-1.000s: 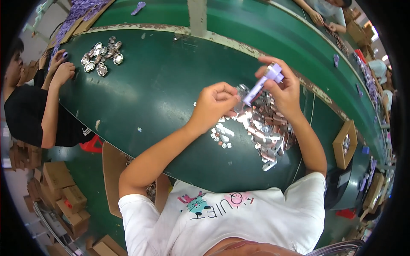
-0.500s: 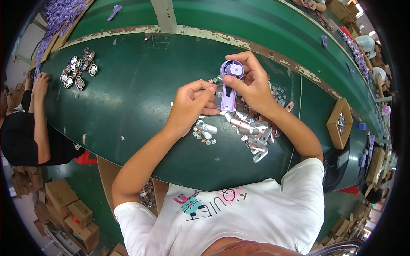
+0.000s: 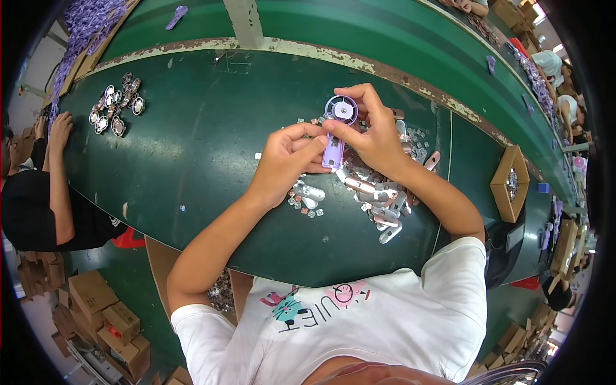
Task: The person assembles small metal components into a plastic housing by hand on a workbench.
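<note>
A purple handheld-fan casing (image 3: 332, 156) is held upright over the table, its round head with a spoked ring and pale hub at the top. My left hand (image 3: 282, 159) pinches its handle from the left, thumb across the handle's front. From the right, my right hand (image 3: 377, 138) is closed round the head, with the thumb just below the ring. Beneath and beside my right hand lies a heap of shiny silver and rose-coloured oblong covers (image 3: 385, 212). Small clear square pieces (image 3: 312, 213) are scattered below my left hand. My fingers hide part of the handle.
Several round metallic fan parts (image 3: 117, 106) lie at the table's far left. An open cardboard box (image 3: 497, 192) with small parts stands at the right. Beyond the metal rail runs a green belt (image 3: 321, 29). A co-worker's arm (image 3: 61, 192) rests at the left edge.
The casing has turned slightly and shifted a little left. The grey, see-through-looking oblong piece beside the handle at my left fingers no longer shows. My left thumb now lies over the handle.
</note>
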Available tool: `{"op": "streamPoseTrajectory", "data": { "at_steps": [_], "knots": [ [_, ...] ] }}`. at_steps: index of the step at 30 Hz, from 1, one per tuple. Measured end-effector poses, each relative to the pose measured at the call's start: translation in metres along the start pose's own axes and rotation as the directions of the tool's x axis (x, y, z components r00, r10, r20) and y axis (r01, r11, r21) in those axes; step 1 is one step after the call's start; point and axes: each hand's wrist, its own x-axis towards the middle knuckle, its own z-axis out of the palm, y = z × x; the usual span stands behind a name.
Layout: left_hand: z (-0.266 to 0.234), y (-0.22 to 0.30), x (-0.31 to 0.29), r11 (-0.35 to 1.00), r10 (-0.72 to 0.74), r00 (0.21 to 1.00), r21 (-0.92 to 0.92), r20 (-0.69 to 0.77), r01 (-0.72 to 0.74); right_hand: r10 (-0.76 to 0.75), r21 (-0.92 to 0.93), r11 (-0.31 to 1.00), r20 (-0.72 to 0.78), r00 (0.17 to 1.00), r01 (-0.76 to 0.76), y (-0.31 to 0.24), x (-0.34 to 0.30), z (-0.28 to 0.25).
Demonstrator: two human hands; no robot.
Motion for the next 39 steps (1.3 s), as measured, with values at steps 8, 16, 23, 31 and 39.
{"op": "streamPoseTrajectory", "data": {
  "at_steps": [8,16,23,31,39],
  "knots": [
    [0.001,-0.002,-0.001,0.997,0.063,0.997,0.031,0.034,-0.064,-0.027,0.039,0.999,0.070,0.997,0.024,0.003,0.003,-0.002],
    [0.004,-0.011,0.000,0.860,0.401,0.916,0.354,-0.026,-0.366,0.277,0.459,0.790,0.325,0.904,-0.407,-0.009,0.013,-0.016],
    [0.003,-0.007,-0.002,0.819,0.368,0.929,0.465,0.022,-0.335,0.302,0.528,0.689,0.414,0.859,-0.496,0.001,0.009,-0.015],
    [0.001,-0.007,-0.004,0.766,0.417,0.905,0.507,0.078,-0.396,0.189,0.516,0.780,0.345,0.919,-0.354,-0.005,0.012,-0.006],
    [0.004,0.001,-0.001,0.862,0.370,0.926,0.344,0.073,-0.372,0.272,0.618,0.654,0.346,0.898,-0.436,-0.012,0.011,-0.016]
  ]
}}
